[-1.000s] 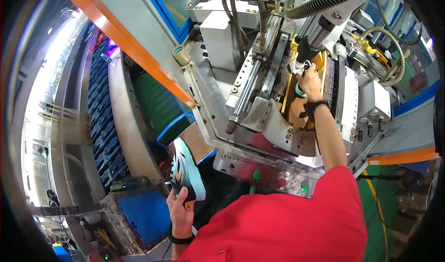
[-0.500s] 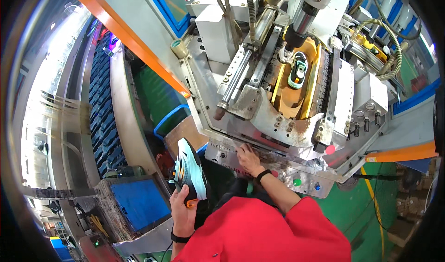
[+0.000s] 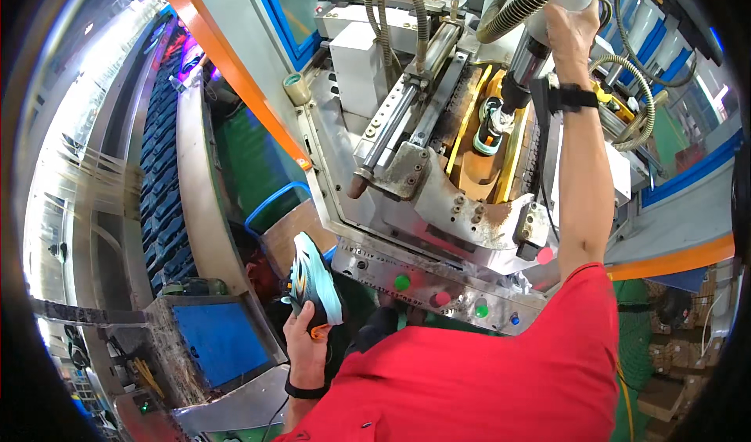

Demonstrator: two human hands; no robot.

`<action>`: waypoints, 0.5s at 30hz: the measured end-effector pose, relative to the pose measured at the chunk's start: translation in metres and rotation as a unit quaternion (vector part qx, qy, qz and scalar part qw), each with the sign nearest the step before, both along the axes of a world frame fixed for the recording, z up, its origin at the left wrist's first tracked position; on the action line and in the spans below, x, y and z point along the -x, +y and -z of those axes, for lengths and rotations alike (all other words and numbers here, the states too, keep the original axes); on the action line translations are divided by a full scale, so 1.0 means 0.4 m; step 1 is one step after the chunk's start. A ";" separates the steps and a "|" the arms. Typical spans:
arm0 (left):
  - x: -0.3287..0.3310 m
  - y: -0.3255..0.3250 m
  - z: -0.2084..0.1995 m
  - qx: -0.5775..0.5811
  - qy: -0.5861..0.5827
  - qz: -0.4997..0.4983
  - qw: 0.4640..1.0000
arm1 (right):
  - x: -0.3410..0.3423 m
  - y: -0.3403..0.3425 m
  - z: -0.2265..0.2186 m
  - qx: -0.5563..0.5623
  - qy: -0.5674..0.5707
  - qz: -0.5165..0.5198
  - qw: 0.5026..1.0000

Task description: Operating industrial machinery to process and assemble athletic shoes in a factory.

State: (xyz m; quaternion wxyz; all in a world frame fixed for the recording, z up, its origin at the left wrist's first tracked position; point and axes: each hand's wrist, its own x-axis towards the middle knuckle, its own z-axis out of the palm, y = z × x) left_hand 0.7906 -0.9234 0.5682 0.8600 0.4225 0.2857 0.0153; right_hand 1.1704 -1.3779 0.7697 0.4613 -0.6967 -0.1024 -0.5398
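Note:
My left hand holds a sports shoe with a pale blue sole and orange accents, sole turned up, low beside my red shirt. My right hand is raised high and grips the grey upper part of the press head on the shoe machine. Below it a second shoe sits inside the machine's yellow-brown mould cavity, under the black plunger.
A button panel with green, red and blue buttons runs along the machine's front. A blue tray on a metal stand is at lower left. A conveyor with dark blue trays runs along the left. Hoses hang at upper right.
My right hand has gone from the button panel up to the press head. My left hand with the shoe has stayed low, and the view has shifted slightly.

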 end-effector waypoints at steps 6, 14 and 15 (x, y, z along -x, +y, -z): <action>0.049 -0.024 0.005 0.005 0.006 -0.041 0.999 | 0.008 0.097 -0.034 -0.019 0.040 0.037 0.998; 0.226 -0.010 0.012 -0.027 0.002 -0.103 0.994 | 0.086 0.099 0.042 0.128 -0.135 0.141 0.972; 0.247 -0.011 0.016 -0.054 0.031 -0.130 0.990 | 0.180 0.148 0.043 0.151 -0.107 0.175 0.967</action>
